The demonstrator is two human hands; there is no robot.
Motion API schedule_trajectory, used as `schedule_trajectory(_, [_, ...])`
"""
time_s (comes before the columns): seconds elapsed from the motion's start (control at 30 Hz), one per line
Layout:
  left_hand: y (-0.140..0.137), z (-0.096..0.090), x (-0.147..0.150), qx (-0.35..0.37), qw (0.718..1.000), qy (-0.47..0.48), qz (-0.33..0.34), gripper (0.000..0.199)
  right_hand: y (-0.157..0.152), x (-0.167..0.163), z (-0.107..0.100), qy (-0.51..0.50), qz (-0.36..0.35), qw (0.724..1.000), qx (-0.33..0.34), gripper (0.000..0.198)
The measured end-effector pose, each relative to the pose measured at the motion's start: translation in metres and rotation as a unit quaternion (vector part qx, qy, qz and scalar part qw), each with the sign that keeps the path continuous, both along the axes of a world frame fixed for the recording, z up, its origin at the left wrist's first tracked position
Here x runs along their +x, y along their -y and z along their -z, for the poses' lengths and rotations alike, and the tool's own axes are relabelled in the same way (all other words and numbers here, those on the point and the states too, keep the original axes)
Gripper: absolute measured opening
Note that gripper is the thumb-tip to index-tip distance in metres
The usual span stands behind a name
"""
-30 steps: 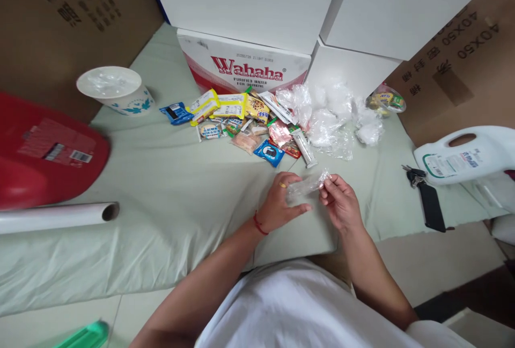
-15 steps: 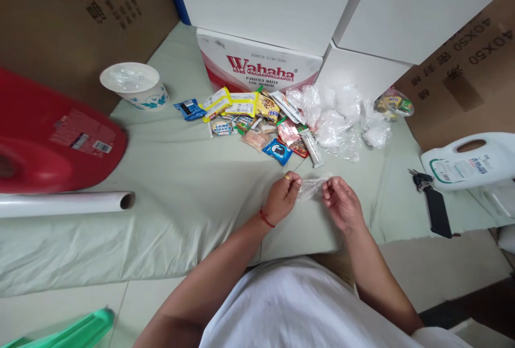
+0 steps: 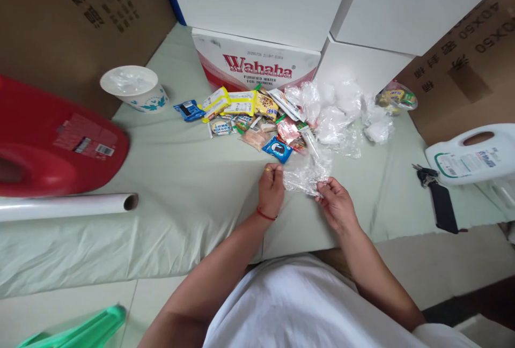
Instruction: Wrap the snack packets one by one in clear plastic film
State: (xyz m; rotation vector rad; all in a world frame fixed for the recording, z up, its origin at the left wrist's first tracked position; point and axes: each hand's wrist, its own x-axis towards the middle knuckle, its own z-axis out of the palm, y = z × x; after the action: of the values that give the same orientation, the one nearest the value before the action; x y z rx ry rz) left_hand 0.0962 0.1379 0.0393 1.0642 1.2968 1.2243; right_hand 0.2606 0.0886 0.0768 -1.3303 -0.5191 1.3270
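A clear plastic bag [image 3: 302,175] is stretched out between my two hands, above the cloth-covered table. My left hand [image 3: 272,190] pinches its left edge; a red string bracelet circles that wrist. With thumb and fingers closed, my right hand [image 3: 336,203] grips the lower right edge. Just beyond lies a pile of small wrapped snacks, among them a blue packet [image 3: 277,149], yellow packets [image 3: 239,103] and a silver-white stick pack [image 3: 309,139], partly covered by the bag. Crumpled clear bags [image 3: 336,115] are heaped to the right of the snacks.
A paper tub [image 3: 140,98] holding clear plastic, a red jug [image 3: 68,144] and a white roll [image 3: 80,206] stand or lie on the left. Right are a white jug [image 3: 470,157], keys and a black case [image 3: 441,206]. A Wahaha carton [image 3: 257,64] stands behind.
The plastic bag has been spread wider and lifted forward, now overlapping the stick pack. My left hand has shifted left and slightly forward; my right hand has moved slightly left.
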Motion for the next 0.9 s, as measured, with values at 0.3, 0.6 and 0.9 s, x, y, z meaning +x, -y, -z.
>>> schedule_trajectory(0.3, [-0.005, -0.004, 0.000, -0.088, 0.964, 0.237, 0.087, 0.052, -0.003, 0.020, -0.014, 0.022, 0.023, 0.997, 0.064, 0.035])
schedule_trajectory(0.6, [-0.003, -0.008, -0.002, -0.134, 0.920, 0.254, 0.265, 0.045, -0.009, 0.028, -0.008, 0.054, -0.002, 0.997, 0.060, 0.035])
schedule_trajectory(0.9, [-0.003, -0.004, 0.001, -0.070, 0.932, 0.264, 0.238, 0.032, -0.006, 0.016, -0.006, 0.442, -0.073, 0.876, 0.177, 0.031])
